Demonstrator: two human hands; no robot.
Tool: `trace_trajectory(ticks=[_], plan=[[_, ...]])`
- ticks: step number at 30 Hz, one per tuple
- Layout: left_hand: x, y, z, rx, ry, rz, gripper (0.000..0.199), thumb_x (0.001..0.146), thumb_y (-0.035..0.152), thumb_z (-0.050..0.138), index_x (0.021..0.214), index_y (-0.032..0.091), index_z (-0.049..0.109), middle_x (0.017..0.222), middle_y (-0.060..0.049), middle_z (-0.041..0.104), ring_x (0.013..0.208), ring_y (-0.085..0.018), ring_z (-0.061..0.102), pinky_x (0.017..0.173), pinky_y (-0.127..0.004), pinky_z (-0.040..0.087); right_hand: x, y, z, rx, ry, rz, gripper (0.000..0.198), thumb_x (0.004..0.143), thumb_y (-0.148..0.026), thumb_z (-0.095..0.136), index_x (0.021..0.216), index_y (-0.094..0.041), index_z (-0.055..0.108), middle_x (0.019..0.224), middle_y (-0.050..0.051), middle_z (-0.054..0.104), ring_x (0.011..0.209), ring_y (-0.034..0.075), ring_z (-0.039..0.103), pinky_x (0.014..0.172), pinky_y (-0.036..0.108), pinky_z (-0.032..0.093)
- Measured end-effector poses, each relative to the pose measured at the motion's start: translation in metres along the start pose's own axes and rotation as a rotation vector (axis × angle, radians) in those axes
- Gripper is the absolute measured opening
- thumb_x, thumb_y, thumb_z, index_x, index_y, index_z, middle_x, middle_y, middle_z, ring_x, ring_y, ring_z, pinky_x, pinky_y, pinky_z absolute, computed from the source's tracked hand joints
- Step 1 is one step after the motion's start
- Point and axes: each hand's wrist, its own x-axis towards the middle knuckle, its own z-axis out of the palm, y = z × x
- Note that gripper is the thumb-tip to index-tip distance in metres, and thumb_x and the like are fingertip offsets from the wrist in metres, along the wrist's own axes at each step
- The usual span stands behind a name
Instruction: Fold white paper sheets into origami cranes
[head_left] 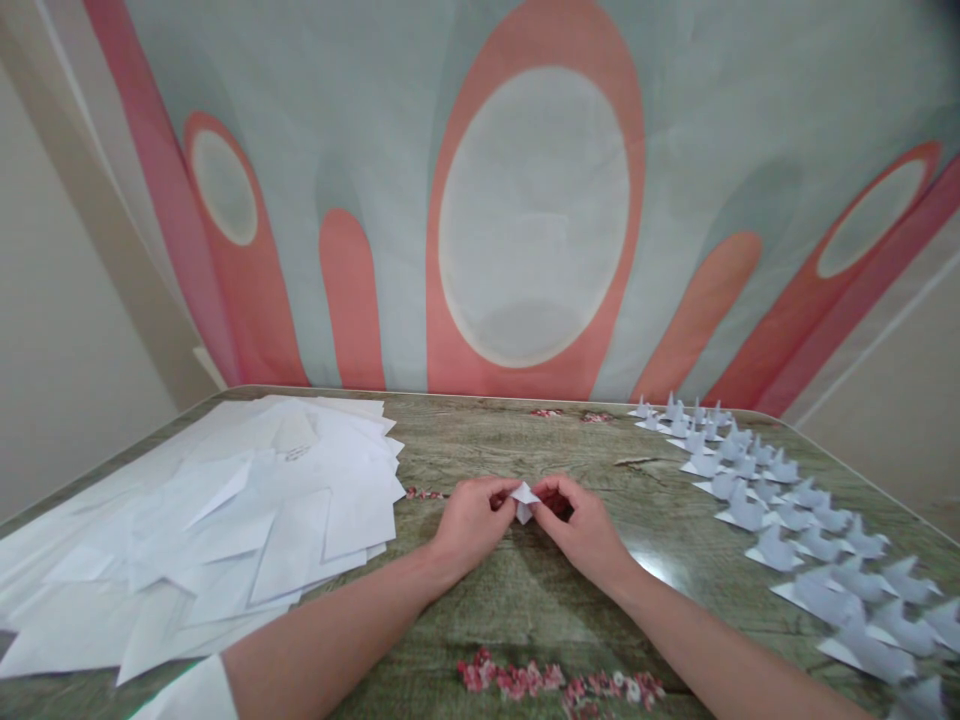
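Note:
A small folded white paper piece [524, 503], with a pointed top and bottom, is held up just above the middle of the table. My left hand [474, 518] pinches its left edge between thumb and fingers. Its right edge sits in a pinch of my right hand [581, 522]. Both sets of fingertips are close together, and part of the paper is hidden behind them. Off to the right stand rows of folded paper birds [776, 548]. Loose white paper sheets [360, 500] lie heaped to the left of my hands.
The wood-patterned table [465, 430] carries pink flower prints [525, 678] near its front edge and more at the back. Behind the table's far edge hangs a green and coral backdrop [405, 200]. Plain walls [75, 280] flank it on both sides.

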Motion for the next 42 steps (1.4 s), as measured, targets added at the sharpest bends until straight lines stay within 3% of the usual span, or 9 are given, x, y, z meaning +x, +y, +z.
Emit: trace_trajectory(ticks=[6, 10, 21, 30, 37, 42], plan=[[0.001, -0.002, -0.005, 0.107, -0.010, -0.015, 0.031, 0.075, 0.016, 0.048, 0.097, 0.026, 0.068, 0.089, 0.000, 0.070, 0.076, -0.017, 0.061, 0.071, -0.025, 0.046, 0.002, 0.001, -0.007, 0.020, -0.069, 0.009, 0.027, 0.071, -0.014, 0.049, 0.092, -0.019, 0.065, 0.087, 0.003, 0.068, 0.080, 0.018, 0.061, 0.076, 0.032, 0.047], [0.000, 0.000, -0.006, 0.165, -0.011, -0.023, 0.029, 0.076, 0.017, 0.049, 0.096, 0.026, 0.068, 0.096, 0.000, 0.069, 0.085, -0.018, 0.061, 0.075, -0.026, 0.045, 0.004, 0.002, -0.012, 0.039, -0.092, 0.027, 0.025, 0.073, -0.018, 0.051, 0.092, -0.020, 0.066, 0.088, 0.003, 0.069, 0.080, 0.018, 0.062, 0.077, 0.034, 0.047], [-0.004, 0.004, -0.006, 0.276, -0.041, 0.026, 0.024, 0.078, 0.018, 0.049, 0.090, 0.028, 0.067, 0.091, 0.001, 0.067, 0.084, -0.018, 0.059, 0.074, -0.025, 0.042, 0.007, 0.002, -0.021, 0.016, -0.305, -0.057, 0.025, 0.078, -0.025, 0.057, 0.101, -0.023, 0.065, 0.094, 0.004, 0.066, 0.085, 0.019, 0.058, 0.080, 0.034, 0.044], [-0.006, 0.008, -0.005, 0.383, -0.042, 0.006, 0.011, 0.079, 0.022, 0.050, 0.077, 0.022, 0.061, 0.078, 0.000, 0.061, 0.073, -0.015, 0.055, 0.062, -0.023, 0.036, 0.006, 0.002, -0.018, -0.079, -0.293, -0.108, 0.025, 0.077, -0.027, 0.060, 0.101, -0.024, 0.066, 0.089, 0.004, 0.066, 0.084, 0.021, 0.057, 0.079, 0.034, 0.042], [-0.006, 0.010, -0.004, 0.414, -0.048, -0.005, 0.012, 0.081, 0.026, 0.048, 0.075, 0.022, 0.058, 0.075, 0.002, 0.059, 0.066, -0.013, 0.053, 0.056, -0.022, 0.031, 0.005, 0.001, -0.015, -0.125, -0.277, -0.107, 0.024, 0.077, -0.026, 0.061, 0.099, -0.023, 0.067, 0.086, 0.003, 0.065, 0.082, 0.019, 0.057, 0.077, 0.031, 0.042], [-0.006, 0.010, -0.006, 0.367, -0.070, -0.003, 0.012, 0.079, 0.024, 0.049, 0.080, 0.023, 0.061, 0.077, 0.002, 0.060, 0.069, -0.013, 0.053, 0.059, -0.021, 0.034, 0.005, 0.003, -0.012, -0.149, -0.246, -0.095, 0.022, 0.075, -0.024, 0.063, 0.096, -0.021, 0.067, 0.085, 0.003, 0.065, 0.081, 0.018, 0.057, 0.074, 0.029, 0.042]])
